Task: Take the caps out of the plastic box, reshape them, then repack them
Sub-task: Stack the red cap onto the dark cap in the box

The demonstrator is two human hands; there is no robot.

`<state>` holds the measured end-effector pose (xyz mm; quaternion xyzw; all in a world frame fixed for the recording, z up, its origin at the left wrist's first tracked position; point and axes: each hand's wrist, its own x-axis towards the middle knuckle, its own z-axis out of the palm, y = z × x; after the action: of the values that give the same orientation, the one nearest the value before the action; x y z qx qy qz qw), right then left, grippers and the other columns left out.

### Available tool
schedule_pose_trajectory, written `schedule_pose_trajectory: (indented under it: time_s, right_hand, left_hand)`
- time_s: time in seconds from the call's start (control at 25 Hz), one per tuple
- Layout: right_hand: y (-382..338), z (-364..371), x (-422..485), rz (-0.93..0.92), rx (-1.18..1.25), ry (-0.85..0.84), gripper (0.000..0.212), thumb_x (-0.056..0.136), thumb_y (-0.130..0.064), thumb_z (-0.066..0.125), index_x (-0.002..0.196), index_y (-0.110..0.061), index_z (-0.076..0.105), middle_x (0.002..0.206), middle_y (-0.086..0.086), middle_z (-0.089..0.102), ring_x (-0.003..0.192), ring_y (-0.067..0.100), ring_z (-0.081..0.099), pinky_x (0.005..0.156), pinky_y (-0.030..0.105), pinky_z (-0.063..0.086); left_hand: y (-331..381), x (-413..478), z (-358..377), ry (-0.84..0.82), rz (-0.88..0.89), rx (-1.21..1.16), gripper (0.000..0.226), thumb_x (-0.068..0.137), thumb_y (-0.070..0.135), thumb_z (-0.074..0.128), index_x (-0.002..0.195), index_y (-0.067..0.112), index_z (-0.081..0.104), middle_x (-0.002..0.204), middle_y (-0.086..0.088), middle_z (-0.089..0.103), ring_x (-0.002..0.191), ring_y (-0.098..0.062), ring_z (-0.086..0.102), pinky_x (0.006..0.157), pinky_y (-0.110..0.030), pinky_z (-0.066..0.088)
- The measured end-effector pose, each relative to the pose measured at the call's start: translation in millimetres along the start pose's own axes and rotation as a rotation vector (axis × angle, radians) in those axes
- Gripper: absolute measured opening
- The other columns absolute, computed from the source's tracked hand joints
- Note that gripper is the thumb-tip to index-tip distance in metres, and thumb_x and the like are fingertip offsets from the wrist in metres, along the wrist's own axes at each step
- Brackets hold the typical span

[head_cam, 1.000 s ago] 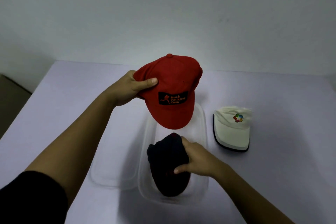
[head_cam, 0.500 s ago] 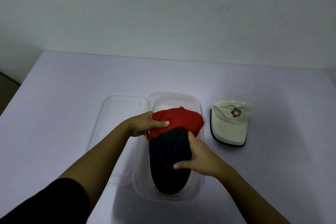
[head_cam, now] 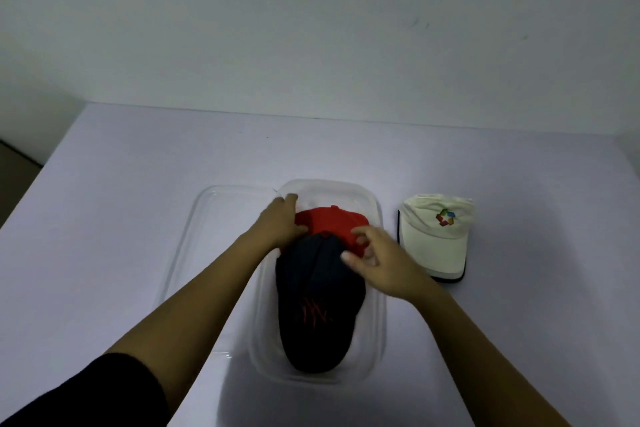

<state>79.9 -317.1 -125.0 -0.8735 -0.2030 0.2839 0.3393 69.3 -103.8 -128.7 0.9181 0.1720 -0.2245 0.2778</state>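
Observation:
A clear plastic box [head_cam: 378,322] stands at the table's middle. Inside it, a dark navy cap [head_cam: 318,308] with red stitching lies at the near end, brim toward me. A red cap [head_cam: 329,222] sits at the far end, partly tucked under the navy one. My left hand [head_cam: 280,222] grips the red cap's left side, thumb on top. At that cap's right edge, where it meets the navy cap, the fingertips of my right hand [head_cam: 379,263] pinch the fabric. A cream cap [head_cam: 437,243] with a coloured logo lies on the table to the right of the box.
The box's clear lid [head_cam: 194,253] lies flat against the box's left side, under my left forearm. The table is a pale lilac surface ending at a white wall behind. Its left edge drops off to a dark floor.
The red cap came down from the air into the far end of the box. My right hand left the navy cap's crown and moved up to the red cap's right edge.

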Motion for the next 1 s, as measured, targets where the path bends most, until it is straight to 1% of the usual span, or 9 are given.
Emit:
schedule_pose_trajectory:
  time_s: [0.08,0.12,0.28,0.36,0.48,0.64,0.76,0.84,1.0]
  right_hand:
    - [10,-7,6,-0.008,-0.115,0.176,0.042,0.091,-0.032,0.052,0.129,-0.014,0.047,0.128,0.006,0.053,0.108,0.020,0.053,0.092,0.032,0.044]
    - [11,-7,11,0.008,-0.179,0.168,0.041,0.093,-0.030,0.048,0.131,-0.014,0.046,0.131,0.007,0.054,0.115,0.025,0.051,0.097,0.036,0.043]
    - [-1,-2,24,0.083,-0.445,-0.158,0.047,0.097,-0.020,0.035,0.144,-0.020,0.030,0.145,0.010,0.039,0.130,0.033,0.030,0.103,0.038,0.031]
    - [-5,-7,22,0.014,-0.430,-0.064,0.043,0.097,-0.021,0.038,0.140,-0.019,0.038,0.147,0.008,0.037,0.129,0.030,0.034,0.103,0.035,0.031]
    - [-2,-9,7,-0.058,-0.195,-0.005,0.035,0.096,-0.023,0.045,0.130,-0.013,0.052,0.133,0.007,0.054,0.116,0.022,0.053,0.090,0.021,0.036]
    - [-2,8,-9,0.092,0.019,-0.241,0.041,0.097,-0.026,0.043,0.136,-0.013,0.042,0.123,0.009,0.059,0.083,0.017,0.063,0.070,0.018,0.047]
    - [0,4,-7,0.058,-0.109,-0.193,0.019,0.094,-0.030,0.051,0.103,-0.017,0.060,0.097,-0.001,0.064,0.085,0.012,0.060,0.076,0.024,0.043]
    - [8,0,-9,0.101,-0.191,-0.147,0.018,0.091,-0.034,0.054,0.077,-0.023,0.053,0.070,-0.009,0.054,0.067,0.006,0.051,0.066,0.026,0.041]
    - [19,6,-14,0.222,-0.232,-0.019,0.024,0.087,-0.037,0.058,0.085,-0.013,0.058,0.074,0.000,0.058,0.074,0.020,0.057,0.067,0.030,0.045]
  left_hand:
    - [-1,-5,-10,0.069,0.031,0.044,0.051,0.094,0.030,0.048,0.140,0.012,0.038,0.134,-0.015,0.054,0.120,-0.030,0.052,0.097,-0.035,0.041]
    - [-2,-7,-12,0.040,0.035,0.039,0.045,0.096,0.033,0.043,0.137,0.013,0.044,0.131,-0.014,0.057,0.117,-0.029,0.055,0.097,-0.035,0.042]
    - [0,-20,-2,-0.142,0.020,-0.009,0.051,0.100,0.042,0.026,0.125,0.009,0.056,0.131,-0.015,0.057,0.119,-0.029,0.052,0.094,-0.030,0.037]
    - [0,-27,-6,-0.077,0.030,-0.093,0.054,0.099,0.047,0.023,0.116,0.011,0.060,0.124,-0.014,0.061,0.112,-0.028,0.055,0.090,-0.031,0.039]
    - [-15,-39,-19,-0.035,-0.001,-0.220,0.032,0.095,0.035,0.038,0.107,0.017,0.062,0.108,-0.005,0.066,0.084,-0.018,0.063,0.066,-0.025,0.045]
    - [-40,-53,-4,-0.339,0.029,-0.114,0.036,0.087,0.012,0.050,0.123,0.016,0.053,0.115,-0.005,0.064,0.073,-0.015,0.069,0.051,-0.016,0.044]
    - [-46,-54,9,-0.207,0.064,-0.108,0.030,0.091,0.017,0.056,0.120,0.011,0.054,0.114,-0.008,0.065,0.054,-0.006,0.065,0.048,-0.010,0.045]
    - [-48,-56,12,-0.116,0.077,-0.103,0.027,0.087,0.026,0.063,0.109,0.011,0.060,0.107,-0.008,0.068,0.041,-0.001,0.059,0.046,-0.008,0.042]
    - [-51,-64,22,-0.056,0.026,-0.196,0.027,0.085,0.024,0.066,0.108,0.009,0.063,0.103,-0.008,0.068,0.048,-0.008,0.061,0.045,-0.009,0.046]
